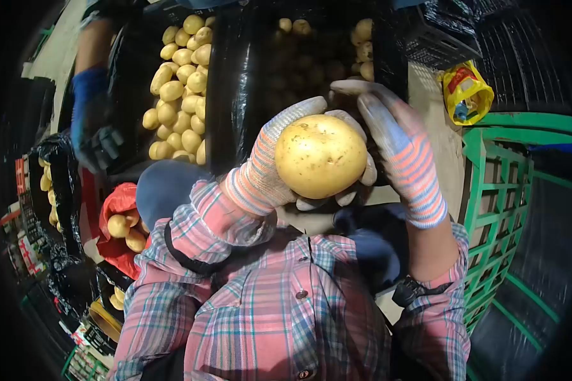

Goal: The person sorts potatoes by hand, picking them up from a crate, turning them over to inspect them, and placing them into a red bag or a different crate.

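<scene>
One large yellow potato [321, 157] sits in the gloved left hand [258, 166], raised at the near end of the shaded bin [240, 95]. That hand's thumb lies along the potato's upper left side; the fingertips round its right and lower edges are probably the same hand's, curled beneath, though overlap obscures this. The gloved right hand [397, 140] is beside it, fingers nearly straight and close together; whether it touches, I cannot tell. The potato should be firm and fairly weighty, its smooth skin grippable but easily bruised by a drop; a cupped palm under its broad belly suits it best.

Beyond, smaller potatoes [183, 95] fill the left bin along its right edge. Outside that bin's left edge is a co-worker's gloved hand [98, 143]; nearer the wearer, a red bag [111, 244] holds more potatoes. At right, a yellow bag [452, 95] stands by a green rack [480, 190]; its red printing is illegible.
</scene>
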A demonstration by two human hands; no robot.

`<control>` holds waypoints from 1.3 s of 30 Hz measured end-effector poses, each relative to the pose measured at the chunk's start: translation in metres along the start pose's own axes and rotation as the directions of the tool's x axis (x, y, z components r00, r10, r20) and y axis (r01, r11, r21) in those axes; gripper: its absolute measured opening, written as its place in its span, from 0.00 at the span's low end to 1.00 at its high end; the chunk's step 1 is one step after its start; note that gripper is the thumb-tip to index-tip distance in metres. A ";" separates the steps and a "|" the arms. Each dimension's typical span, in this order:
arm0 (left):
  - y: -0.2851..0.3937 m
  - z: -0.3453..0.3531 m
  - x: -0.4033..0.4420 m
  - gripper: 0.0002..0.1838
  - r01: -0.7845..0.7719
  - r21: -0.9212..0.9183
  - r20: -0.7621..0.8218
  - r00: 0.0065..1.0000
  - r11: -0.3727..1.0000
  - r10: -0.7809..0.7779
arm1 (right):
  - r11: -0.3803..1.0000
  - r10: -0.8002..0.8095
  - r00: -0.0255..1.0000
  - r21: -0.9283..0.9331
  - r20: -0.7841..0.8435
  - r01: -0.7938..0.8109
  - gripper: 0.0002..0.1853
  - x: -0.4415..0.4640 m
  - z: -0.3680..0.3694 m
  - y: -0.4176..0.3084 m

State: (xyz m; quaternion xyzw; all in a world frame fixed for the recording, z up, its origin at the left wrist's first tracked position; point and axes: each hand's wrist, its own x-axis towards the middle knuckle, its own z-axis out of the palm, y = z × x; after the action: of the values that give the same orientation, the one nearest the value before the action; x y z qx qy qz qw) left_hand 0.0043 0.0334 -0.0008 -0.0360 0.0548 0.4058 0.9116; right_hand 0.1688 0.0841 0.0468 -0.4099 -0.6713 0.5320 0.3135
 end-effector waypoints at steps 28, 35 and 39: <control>-0.001 -0.015 -0.009 0.22 -0.229 0.117 0.148 0.966 0.966 0.211 | 0.795 -0.499 0.866 -0.374 0.043 0.477 0.12 -0.032 0.013 -0.012; -0.002 -0.003 -0.003 0.24 -0.448 0.623 0.081 0.852 0.641 0.517 | 0.792 -0.533 0.842 -0.300 0.083 0.532 0.11 -0.030 0.007 -0.008; -0.006 0.009 -0.007 0.22 -0.483 0.799 0.133 0.723 0.358 0.678 | 0.849 -0.456 0.890 -0.301 0.000 0.435 0.13 -0.033 0.012 -0.016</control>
State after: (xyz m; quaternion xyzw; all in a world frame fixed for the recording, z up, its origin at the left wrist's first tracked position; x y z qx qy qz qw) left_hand 0.0043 0.0251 0.0090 0.3474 0.3373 0.6272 0.6100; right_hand 0.1699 0.0481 0.0602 -0.3039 -0.8076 0.3242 0.3878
